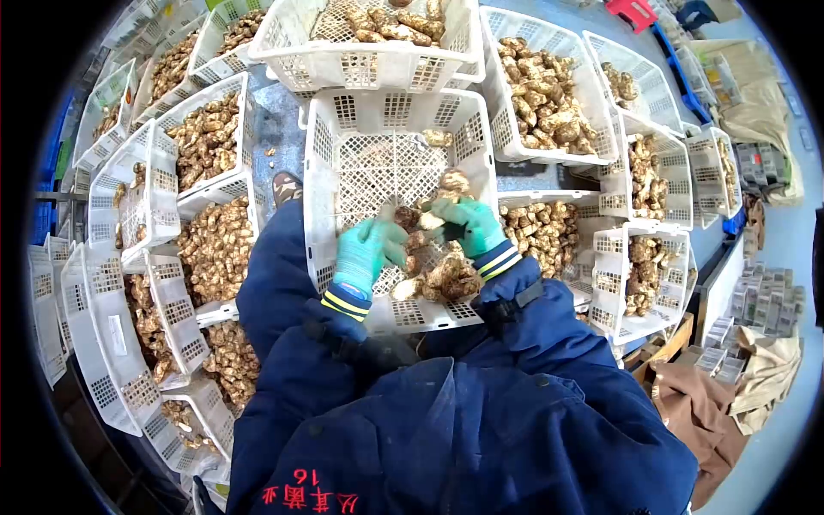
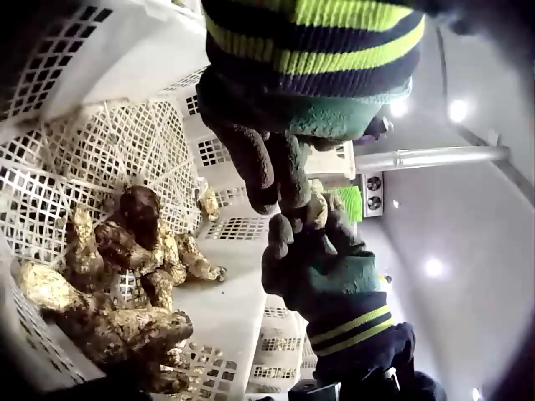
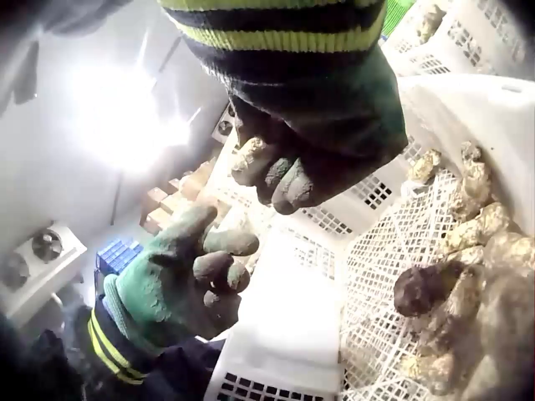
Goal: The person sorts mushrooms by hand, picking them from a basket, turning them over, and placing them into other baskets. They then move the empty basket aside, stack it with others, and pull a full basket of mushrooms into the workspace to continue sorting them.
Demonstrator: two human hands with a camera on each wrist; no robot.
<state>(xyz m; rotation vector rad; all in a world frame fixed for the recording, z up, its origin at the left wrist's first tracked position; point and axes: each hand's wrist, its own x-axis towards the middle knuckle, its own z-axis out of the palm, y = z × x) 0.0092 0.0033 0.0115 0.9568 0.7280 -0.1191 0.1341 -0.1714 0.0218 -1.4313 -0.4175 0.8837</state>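
In the head view both hands, in green work gloves, are over a white plastic crate [image 1: 352,167]. My right hand [image 1: 474,227] pinches a pale, knobby mushroom [image 1: 431,219] between thumb and fingers; its end shows at the fingertips in the right wrist view. Beside it, my left hand [image 1: 367,249] has its fingers loosely bent, with nothing seen in them, facing the right hand's fingertips. Below the hands, several brown-and-cream mushrooms [image 1: 451,276] lie at the crate's near right side. A single mushroom [image 1: 438,137] lies near the far right corner.
Another crate [image 1: 369,58] with mushrooms stands beyond the working one. Filled crates line the left [image 1: 215,245] and right [image 1: 549,99]. A shoe [image 1: 287,186] shows beside the working crate on the left. Brown cloth [image 1: 699,421] lies at the lower right.
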